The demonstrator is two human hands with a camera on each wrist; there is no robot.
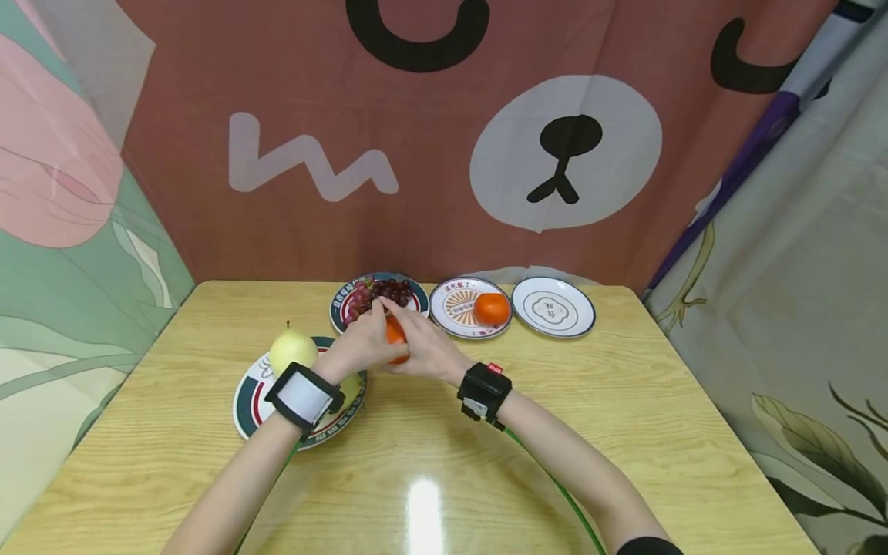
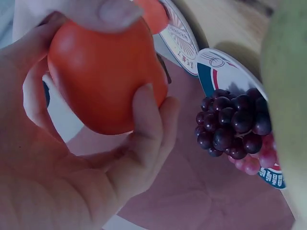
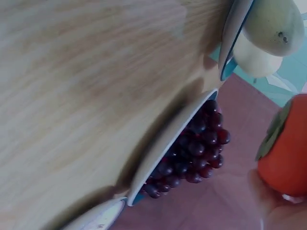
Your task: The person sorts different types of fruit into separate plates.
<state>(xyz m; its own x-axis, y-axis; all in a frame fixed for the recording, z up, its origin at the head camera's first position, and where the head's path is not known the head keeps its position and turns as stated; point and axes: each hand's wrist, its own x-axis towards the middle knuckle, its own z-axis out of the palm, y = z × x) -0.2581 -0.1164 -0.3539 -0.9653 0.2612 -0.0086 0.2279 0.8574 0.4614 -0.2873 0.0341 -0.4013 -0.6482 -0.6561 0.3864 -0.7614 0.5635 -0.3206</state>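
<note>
Persimmon (image 2: 103, 79) in hand, not yet set down

Left hand (image 1: 361, 341) and right hand (image 1: 425, 344) meet around it, both gripping, above the table (image 1: 624, 439). Seemingly one orange fruit (image 1: 492, 309) is placed, on the far middle plate (image 1: 454, 295); this one remains. Far left plate (image 1: 337, 310) holds grapes (image 1: 394, 290); near left plate (image 1: 243, 407), pears (image 1: 292, 350), partly hidden; far right plate (image 1: 577, 314) shows only its printed pattern.
</note>
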